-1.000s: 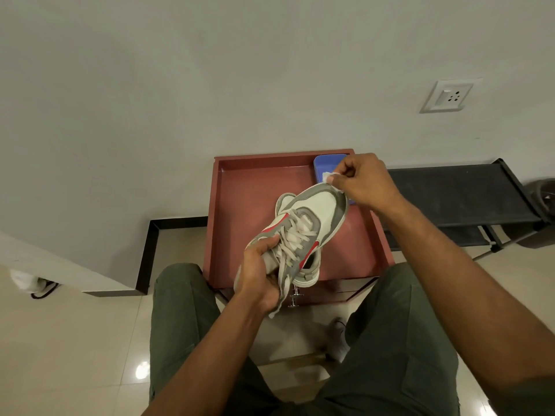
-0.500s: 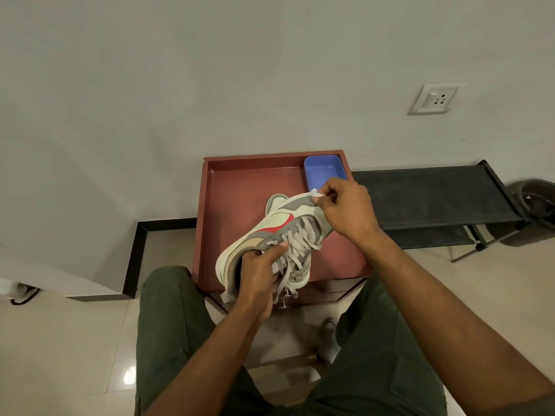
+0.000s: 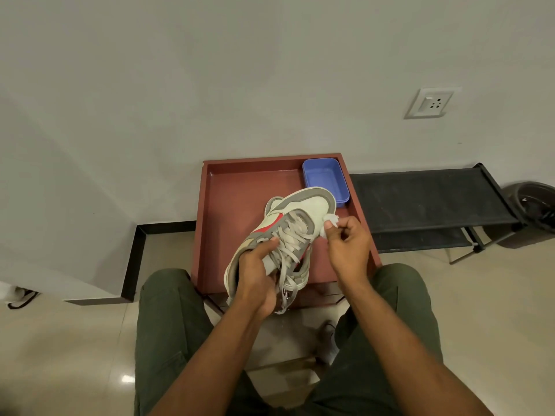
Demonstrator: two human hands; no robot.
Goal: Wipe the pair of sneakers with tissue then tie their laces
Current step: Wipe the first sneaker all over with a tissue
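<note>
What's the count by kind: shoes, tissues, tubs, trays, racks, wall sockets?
Sneakers: 2, one held in the left hand, sneaker; a second sneaker partly visible on the floor between the knees
Tissue: 1, tissue pinched in the right hand
Blue tub: 1
Red tray: 1
Black rack: 1
Wall socket: 1
Total: 7

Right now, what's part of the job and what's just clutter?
In use: sneaker gripped by left hand; tissue pinched in right hand; second sneaker on floor.
Lying about: blue tub, red tray, black rack, wall socket.
</note>
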